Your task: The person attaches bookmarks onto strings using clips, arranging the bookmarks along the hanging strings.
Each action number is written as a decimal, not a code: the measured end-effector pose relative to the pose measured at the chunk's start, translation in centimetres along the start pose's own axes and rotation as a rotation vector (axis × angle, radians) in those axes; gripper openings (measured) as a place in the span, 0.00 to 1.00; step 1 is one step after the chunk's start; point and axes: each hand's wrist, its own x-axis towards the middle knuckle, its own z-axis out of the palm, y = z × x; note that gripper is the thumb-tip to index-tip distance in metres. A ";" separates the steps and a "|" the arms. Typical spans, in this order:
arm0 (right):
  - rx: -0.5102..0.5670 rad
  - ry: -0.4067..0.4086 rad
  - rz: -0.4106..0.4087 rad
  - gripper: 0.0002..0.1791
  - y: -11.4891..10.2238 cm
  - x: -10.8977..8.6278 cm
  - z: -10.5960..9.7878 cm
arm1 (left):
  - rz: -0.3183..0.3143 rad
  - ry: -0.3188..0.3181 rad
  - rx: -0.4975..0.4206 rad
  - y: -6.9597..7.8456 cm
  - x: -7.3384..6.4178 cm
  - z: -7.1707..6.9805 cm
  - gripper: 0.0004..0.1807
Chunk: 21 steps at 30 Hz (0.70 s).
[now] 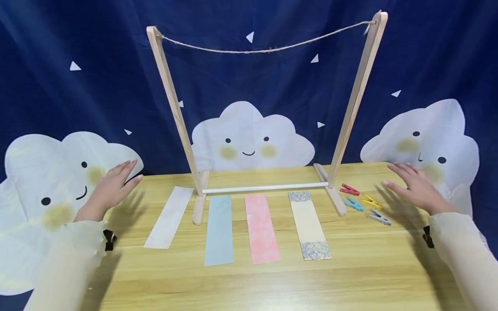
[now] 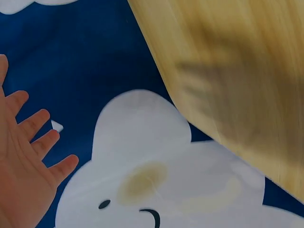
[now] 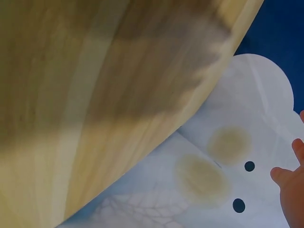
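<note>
Above the table's left edge my left hand hovers with straight fingers, holding nothing; the left wrist view shows its fingers spread. On the far side my right hand is likewise raised and holds nothing. Closest to it lie several small clothespins: red, yellow, blue and grey. Four-sided paper strips lie in a row: white, light blue, pink and cream with patterned ends. The white strip is nearest my left hand.
A wooden frame stands at the back of the table, with a sagging twine between its post tops and a white rod low across. Behind hangs a dark blue cloth printed with clouds.
</note>
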 end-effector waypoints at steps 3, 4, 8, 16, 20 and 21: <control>0.016 -0.011 -0.012 0.35 -0.2 -0.3 0.1 | 0.007 0.011 -0.031 0.4 0.1 0.6 0.34; 0.026 -0.020 -0.016 0.35 -0.3 -0.4 0.2 | 0.009 0.016 -0.041 0.5 0.2 0.8 0.34; 0.085 -0.053 -0.028 0.32 -0.8 -0.9 0.3 | 0.017 0.027 -0.077 1.2 0.3 1.5 0.36; 0.192 -0.070 -0.073 0.29 -1.7 -1.6 0.9 | 0.021 -0.028 -0.157 2.8 0.3 2.9 0.38; 0.253 -0.125 -0.018 0.30 -2.0 -1.5 1.1 | 0.028 -0.043 -0.200 3.1 0.2 3.9 0.38; 0.263 -0.148 0.007 0.31 -2.0 -1.5 1.1 | 0.021 -0.050 -0.220 3.2 0.2 4.1 0.39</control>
